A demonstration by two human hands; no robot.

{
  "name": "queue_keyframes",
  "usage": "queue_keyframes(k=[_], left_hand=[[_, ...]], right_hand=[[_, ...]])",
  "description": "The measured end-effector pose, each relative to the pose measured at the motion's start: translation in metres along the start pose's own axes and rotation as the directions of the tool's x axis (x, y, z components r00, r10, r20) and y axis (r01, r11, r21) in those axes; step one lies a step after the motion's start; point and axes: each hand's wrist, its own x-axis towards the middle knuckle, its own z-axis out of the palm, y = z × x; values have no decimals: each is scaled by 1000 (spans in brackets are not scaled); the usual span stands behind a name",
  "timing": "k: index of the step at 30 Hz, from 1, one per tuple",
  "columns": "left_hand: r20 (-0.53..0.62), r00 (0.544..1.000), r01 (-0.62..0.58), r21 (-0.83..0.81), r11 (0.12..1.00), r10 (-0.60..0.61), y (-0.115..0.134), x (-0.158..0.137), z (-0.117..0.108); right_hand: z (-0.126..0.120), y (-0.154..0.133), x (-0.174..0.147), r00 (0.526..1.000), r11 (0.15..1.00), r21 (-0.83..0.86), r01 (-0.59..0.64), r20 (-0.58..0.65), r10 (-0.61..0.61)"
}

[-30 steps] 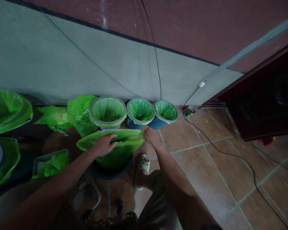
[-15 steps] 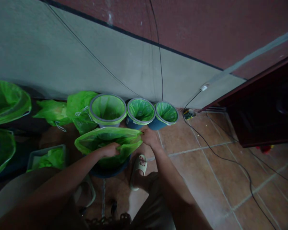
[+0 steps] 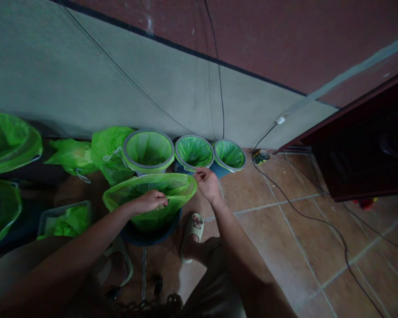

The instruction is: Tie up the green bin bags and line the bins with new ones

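Note:
A translucent green bin bag (image 3: 182,187) stands spread in a dark blue bin (image 3: 152,240) on the floor before me. Its mouth gapes wide and rises above the bin. My left hand (image 3: 151,202) reaches over the near side of the bag's opening, fingers curled in a pinch on the film. At the right end of the bag's mouth, my right hand (image 3: 208,183) has its fingertips closed on the edge. Much of the bin's rim is hidden by the bag and my left arm.
Along the wall stand three lined bins: a grey-rimmed bin (image 3: 148,167), a middle bin (image 3: 195,170) and a right bin (image 3: 230,168). Tied green bags (image 3: 111,148) lie left of them. A grey basket (image 3: 43,221) holds green film. A black cable (image 3: 305,216) crosses the tiles.
My right hand has shifted slightly up, and its fingers have changed their grip at the bag's edge. The left hand has turned and risen a little, and the bag's right end has been reshaped.

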Motion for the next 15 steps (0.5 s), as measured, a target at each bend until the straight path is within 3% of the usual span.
queue_keyframes(k=[2, 4, 6, 7, 8, 11, 15], left_hand=[[-17, 1000, 11, -1, 1000, -11, -1, 0, 0], [-28, 999, 23, -11, 1000, -24, -2, 0, 0], [-33, 999, 25, -43, 999, -26, -4, 0, 0], [-35, 999, 24, -60, 998, -26, -4, 0, 1], [-38, 999, 24, -73, 997, -27, -5, 0, 1], [-42, 999, 26, -96, 995, -30, -6, 0, 1], [-34, 999, 30, -141, 990, -35, -7, 0, 3]], right_hand=[[7, -6, -6, 994, 982, 158, 101, 17, -105], [16, -13, -15, 943, 959, 240, 151, 256, -212], [28, -17, -27, 823, 968, 171, 181, 512, -244], [33, -19, -33, 782, 974, 81, 213, 583, -220], [39, -20, -38, 769, 968, -27, 249, 612, -181], [51, -22, -49, 818, 912, -280, 300, 568, -95], [57, -28, -53, 848, 887, -339, 315, 520, -103]])
